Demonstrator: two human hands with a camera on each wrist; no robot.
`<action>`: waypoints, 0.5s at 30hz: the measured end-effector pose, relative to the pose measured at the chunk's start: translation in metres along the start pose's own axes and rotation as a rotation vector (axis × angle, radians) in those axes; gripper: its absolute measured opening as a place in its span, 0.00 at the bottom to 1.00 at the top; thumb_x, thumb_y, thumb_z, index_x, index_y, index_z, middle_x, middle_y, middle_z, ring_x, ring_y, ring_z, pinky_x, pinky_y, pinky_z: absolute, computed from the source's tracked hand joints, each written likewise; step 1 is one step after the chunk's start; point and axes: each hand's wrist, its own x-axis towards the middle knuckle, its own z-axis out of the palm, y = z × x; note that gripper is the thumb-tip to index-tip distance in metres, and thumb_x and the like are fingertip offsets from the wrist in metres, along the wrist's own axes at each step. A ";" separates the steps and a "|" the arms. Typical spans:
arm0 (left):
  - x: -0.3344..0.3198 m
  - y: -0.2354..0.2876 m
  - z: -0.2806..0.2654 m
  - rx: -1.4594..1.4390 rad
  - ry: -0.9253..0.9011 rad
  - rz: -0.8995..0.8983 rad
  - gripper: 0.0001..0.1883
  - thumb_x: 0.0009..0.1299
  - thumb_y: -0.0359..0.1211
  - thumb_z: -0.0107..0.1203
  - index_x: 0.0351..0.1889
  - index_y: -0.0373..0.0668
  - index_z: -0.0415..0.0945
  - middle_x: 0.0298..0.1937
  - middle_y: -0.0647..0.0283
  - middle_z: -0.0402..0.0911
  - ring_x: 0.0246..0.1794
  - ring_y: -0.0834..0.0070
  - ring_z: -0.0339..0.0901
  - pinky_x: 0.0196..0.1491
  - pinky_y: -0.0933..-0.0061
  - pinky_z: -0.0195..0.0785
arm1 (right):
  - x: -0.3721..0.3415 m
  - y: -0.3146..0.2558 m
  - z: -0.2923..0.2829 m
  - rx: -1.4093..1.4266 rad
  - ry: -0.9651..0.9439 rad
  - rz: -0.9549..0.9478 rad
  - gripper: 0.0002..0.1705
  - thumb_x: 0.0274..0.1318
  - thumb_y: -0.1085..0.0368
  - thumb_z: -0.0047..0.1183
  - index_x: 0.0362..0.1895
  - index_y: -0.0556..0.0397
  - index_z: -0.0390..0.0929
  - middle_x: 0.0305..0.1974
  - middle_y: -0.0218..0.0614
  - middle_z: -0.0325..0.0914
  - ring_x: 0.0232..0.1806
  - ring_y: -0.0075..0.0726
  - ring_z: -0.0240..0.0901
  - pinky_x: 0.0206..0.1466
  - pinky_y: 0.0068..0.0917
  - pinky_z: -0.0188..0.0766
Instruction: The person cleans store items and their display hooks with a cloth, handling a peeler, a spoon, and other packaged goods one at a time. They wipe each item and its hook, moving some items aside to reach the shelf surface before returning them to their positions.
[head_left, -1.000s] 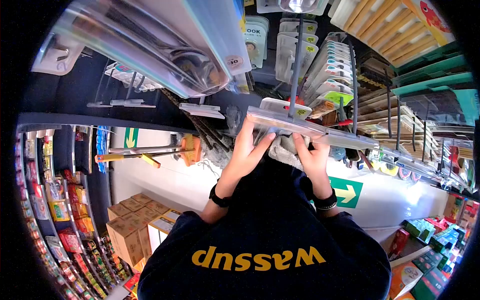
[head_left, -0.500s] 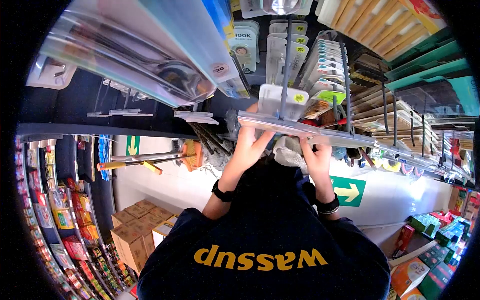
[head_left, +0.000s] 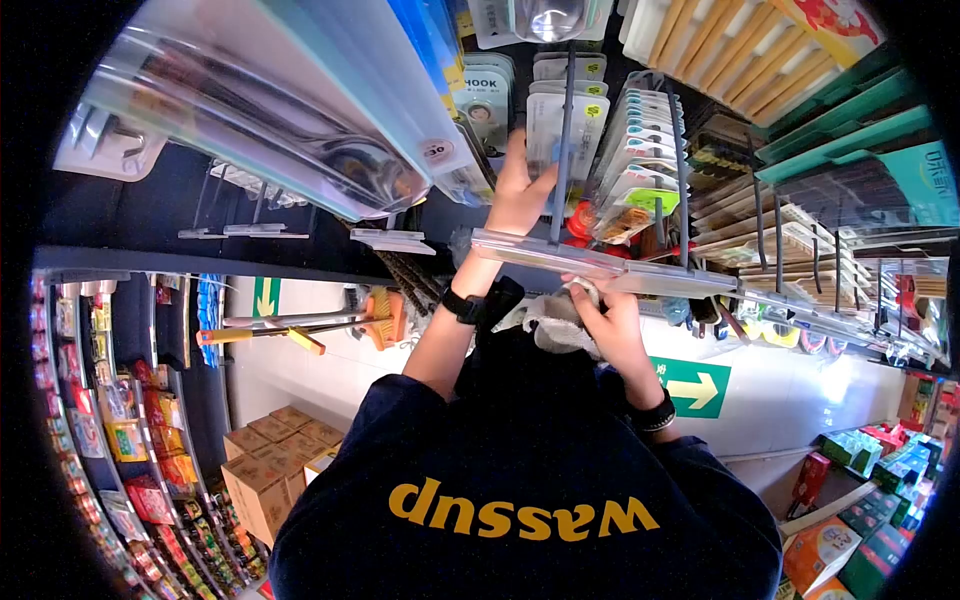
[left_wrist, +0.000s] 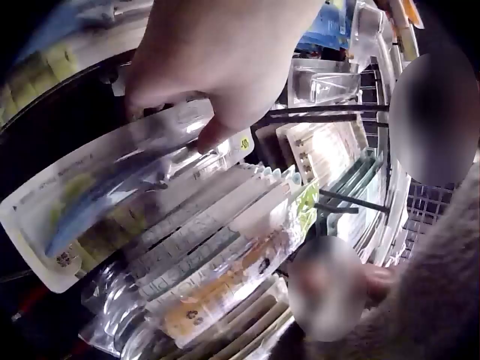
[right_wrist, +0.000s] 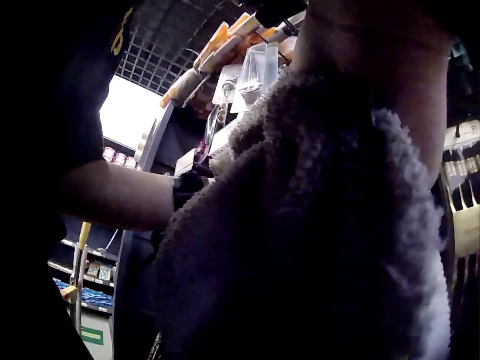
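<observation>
My left hand (head_left: 518, 200) reaches past a clear label rail (head_left: 550, 252) to a flat blister pack (head_left: 565, 125) hung along a metal hook. In the left wrist view, the thumb and fingers pinch this pack (left_wrist: 112, 180) near its hook end; something long and blue shows through its clear front. Below the rail, my right hand (head_left: 615, 325) grips a fluffy grey cloth (head_left: 562, 322). Bunched and hanging, the cloth (right_wrist: 300, 225) fills much of the right wrist view and hides most of the fingers.
Beside the hook hangs a row of thin packs (head_left: 640, 140); wooden-handled goods (head_left: 720, 45) hang at upper right. Large clear packages (head_left: 290, 120) jut out at upper left. A broom (head_left: 380, 312) and stacked cartons (head_left: 270, 460) stand lower left.
The left hand has left the rail and moved up and inward, and the front pack has slid back along its hook. The right hand, with the cloth, has moved slightly down.
</observation>
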 end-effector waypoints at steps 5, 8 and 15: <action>0.018 -0.010 0.005 -0.280 0.026 -0.221 0.20 0.60 0.26 0.49 0.49 0.32 0.59 0.43 0.52 0.70 0.44 0.69 0.68 0.47 0.73 0.60 | -0.004 -0.013 0.006 -0.056 -0.119 0.101 0.09 0.52 0.68 0.47 0.39 0.52 0.74 0.20 0.28 0.69 0.19 0.13 0.57 0.22 0.15 0.56; 0.021 -0.008 0.005 -0.099 0.009 -0.075 0.18 0.59 0.27 0.49 0.47 0.32 0.60 0.41 0.50 0.71 0.43 0.65 0.69 0.47 0.72 0.60 | -0.006 -0.019 0.009 -0.044 -0.180 0.078 0.10 0.51 0.64 0.48 0.38 0.53 0.73 0.26 0.40 0.75 0.19 0.31 0.69 0.24 0.22 0.64; -0.002 -0.011 0.002 0.092 0.051 -0.047 0.23 0.57 0.26 0.50 0.51 0.32 0.59 0.48 0.47 0.66 0.49 0.56 0.65 0.49 0.68 0.59 | -0.008 -0.020 0.013 -0.098 -0.202 0.056 0.10 0.50 0.66 0.48 0.37 0.53 0.73 0.28 0.42 0.75 0.22 0.33 0.72 0.27 0.23 0.66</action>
